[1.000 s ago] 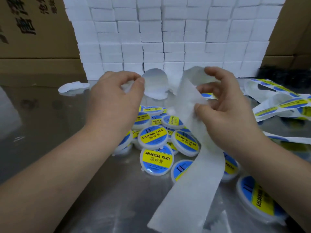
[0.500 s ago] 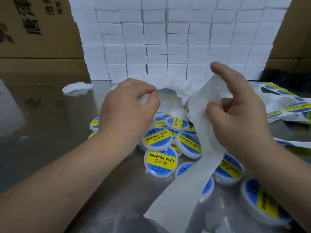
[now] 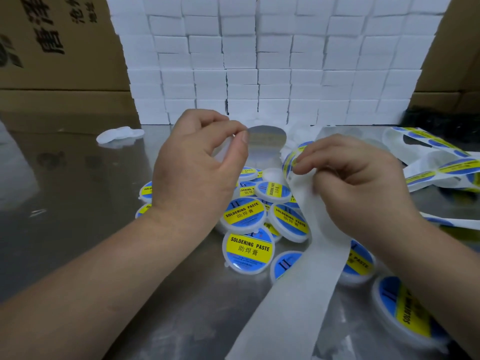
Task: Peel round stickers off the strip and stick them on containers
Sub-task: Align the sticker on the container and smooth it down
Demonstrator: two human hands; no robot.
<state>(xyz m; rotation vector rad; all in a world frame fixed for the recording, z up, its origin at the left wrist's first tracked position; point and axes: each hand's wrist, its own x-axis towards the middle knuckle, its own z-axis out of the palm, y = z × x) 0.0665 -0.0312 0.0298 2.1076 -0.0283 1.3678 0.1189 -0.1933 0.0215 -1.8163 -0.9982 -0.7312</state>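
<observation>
My left hand [image 3: 197,172] pinches a blank round white container [image 3: 267,139] by its edge, holding it above the pile. My right hand [image 3: 358,183] grips the white backing strip [image 3: 298,281], which hangs down toward the front edge. Its thumb and fingertips pinch at a blue-and-yellow round sticker [image 3: 292,158] at the strip's bend. The two hands are a short gap apart. Under them lies a heap of labelled "Soldering Paste" containers [image 3: 248,249].
More strip with stickers [image 3: 441,167] curls on the right of the metal table [image 3: 78,203]. A wall of small white boxes [image 3: 272,74] stands behind, with cardboard cartons [image 3: 52,48] on both sides. A few blank white pieces [image 3: 119,133] lie at the far left.
My right hand has come down and its raised forefinger has curled onto the sticker at the strip's bend. My left hand has kept the blank container and shifted slightly right.
</observation>
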